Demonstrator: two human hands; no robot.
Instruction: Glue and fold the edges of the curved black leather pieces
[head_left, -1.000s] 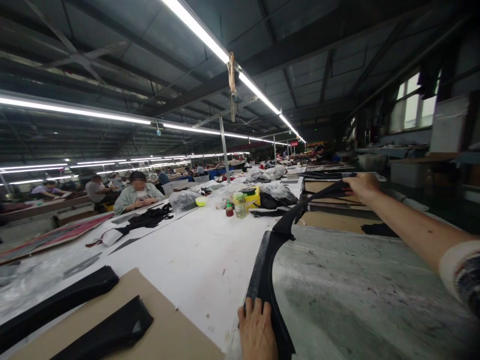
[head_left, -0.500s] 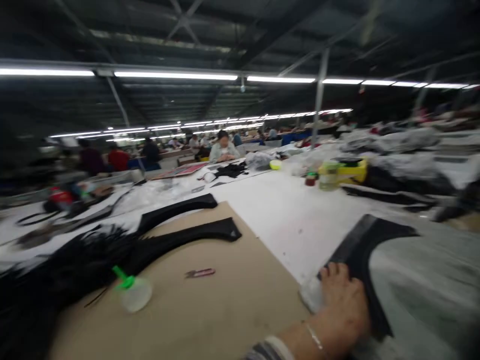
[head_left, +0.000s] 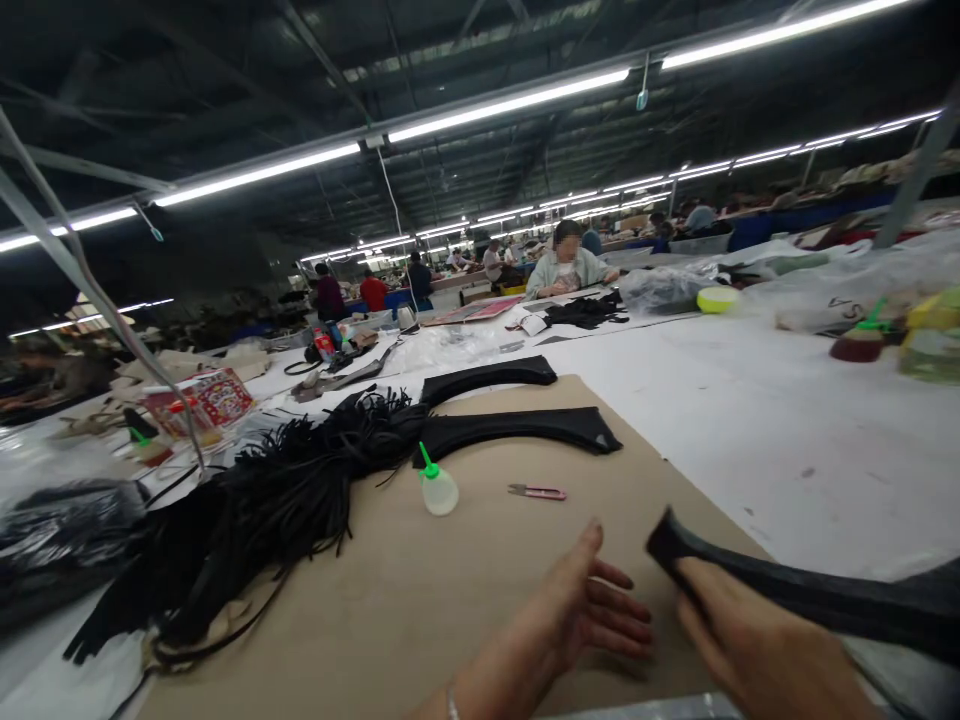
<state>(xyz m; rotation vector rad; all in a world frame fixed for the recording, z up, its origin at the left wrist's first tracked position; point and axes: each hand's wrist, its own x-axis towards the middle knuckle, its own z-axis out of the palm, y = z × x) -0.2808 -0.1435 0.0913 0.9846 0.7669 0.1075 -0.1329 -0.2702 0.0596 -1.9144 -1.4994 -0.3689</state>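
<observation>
My left hand (head_left: 577, 610) is over the brown board (head_left: 420, 610), palm turned sideways and fingers spread, with nothing in it. To its right, my right hand (head_left: 772, 640) grips a black curved piece (head_left: 817, 590) near its left end; the fingers are partly hidden behind it. The piece stretches off toward the right edge of the view. Beyond my hands on the board lie small pink-handled thread snips (head_left: 538, 492), a squeeze bottle (head_left: 439, 493) with a green nozzle, and two similar black curved pieces, one nearer (head_left: 525, 430) and one farther (head_left: 491, 376).
A heap of black fringed strips (head_left: 292, 490) covers the board's left side. A white tabletop (head_left: 675, 390) extends beyond, with clear plastic bags (head_left: 667, 285), a bottle of dark red liquid (head_left: 859, 342) and a yellow container (head_left: 934, 340). A person (head_left: 566, 265) sits across the table.
The view has swung left. My left hand, earlier resting on a black curved piece at the right, is off it and open over the board. My right hand has appeared, holding a black curved piece.
</observation>
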